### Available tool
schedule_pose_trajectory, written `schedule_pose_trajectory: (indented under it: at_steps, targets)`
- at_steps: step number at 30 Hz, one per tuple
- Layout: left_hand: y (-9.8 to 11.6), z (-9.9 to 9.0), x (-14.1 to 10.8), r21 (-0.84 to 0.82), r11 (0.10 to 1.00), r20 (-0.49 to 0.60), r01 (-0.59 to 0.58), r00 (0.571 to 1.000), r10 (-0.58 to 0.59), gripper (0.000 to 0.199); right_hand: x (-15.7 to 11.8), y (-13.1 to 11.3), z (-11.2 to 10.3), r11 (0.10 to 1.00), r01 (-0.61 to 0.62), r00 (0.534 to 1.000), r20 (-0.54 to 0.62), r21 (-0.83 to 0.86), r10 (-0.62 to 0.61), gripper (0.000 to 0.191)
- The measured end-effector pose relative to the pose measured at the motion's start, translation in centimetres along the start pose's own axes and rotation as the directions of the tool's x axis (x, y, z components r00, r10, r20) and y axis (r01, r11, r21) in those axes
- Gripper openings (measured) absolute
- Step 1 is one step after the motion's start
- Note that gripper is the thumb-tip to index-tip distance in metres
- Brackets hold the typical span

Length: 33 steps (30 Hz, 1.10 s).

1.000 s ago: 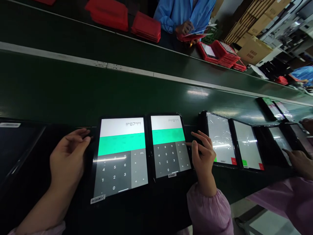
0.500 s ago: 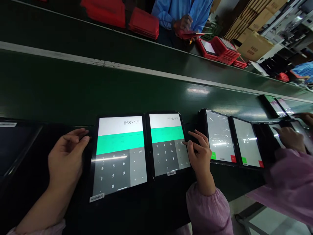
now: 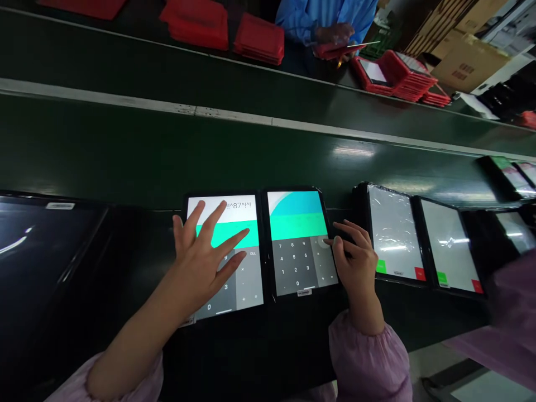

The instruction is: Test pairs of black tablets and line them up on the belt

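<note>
Two tablets lie side by side, each showing a calculator keypad. Over the left tablet my left hand is spread with fingers apart, covering much of its keys; whether the fingertips touch the glass I cannot tell. At the right edge of the right tablet, my right hand holds nothing. Its index finger points out to the upper right keys, with the other fingers loosely extended. A blue-green circle fills part of that tablet's top display area.
To the right lie tablets with white screens and green and red corner squares. At far left is a dark-screened tablet. Across the green bench, a person in blue handles a red case beside stacked red cases.
My left hand has moved right, from beside the left tablet to spread over it. The right tablet's display has turned from white with digits to a blue-green circle. The view has shifted left.
</note>
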<state>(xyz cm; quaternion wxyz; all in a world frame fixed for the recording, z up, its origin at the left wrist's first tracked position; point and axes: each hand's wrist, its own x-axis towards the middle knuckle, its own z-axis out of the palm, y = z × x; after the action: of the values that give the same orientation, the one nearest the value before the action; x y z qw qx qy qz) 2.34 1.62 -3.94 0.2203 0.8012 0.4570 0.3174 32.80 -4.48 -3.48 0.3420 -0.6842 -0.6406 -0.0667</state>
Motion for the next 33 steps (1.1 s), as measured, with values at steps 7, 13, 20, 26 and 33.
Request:
schedule_pose_trajectory:
  at_steps: [7, 13, 20, 26, 33]
  targets:
    - [0.8, -0.1, -1.3, 0.265, 0.948, 0.15, -0.177, 0.979, 0.141, 0.039, -0.1, 0.1, -0.1, 1.0, 0.003, 1.0, 0.005, 0.022, -0.004, 0.04]
    - [0.3, 0.3, -2.0, 0.302, 0.935, 0.179, -0.189, 0.974, 0.139, 0.041, -0.4, 0.2, -0.4, 0.999, -0.001, 1.0, 0.02, 0.05, 0.0, 0.038]
    - [0.1, 0.4, -2.0, 0.273, 0.945, 0.174, -0.182, 0.975, 0.138, 0.04, 0.0, -0.1, 0.4, 0.998, 0.052, 0.999, 0.012, 0.022, -0.052, 0.039]
    - [0.2, 0.4, -2.3, 0.25, 0.955, 0.177, -0.158, 0.977, 0.115, 0.042, 0.3, -0.6, 2.1, 0.997, 0.076, 0.992, 0.1, 0.0, -0.076, 0.042]
    - [0.1, 0.7, -2.5, 0.224, 0.963, 0.155, -0.151, 0.981, 0.118, 0.041, 0.3, 0.0, 2.0, 0.998, 0.033, 0.999, 0.043, -0.053, -0.031, 0.046]
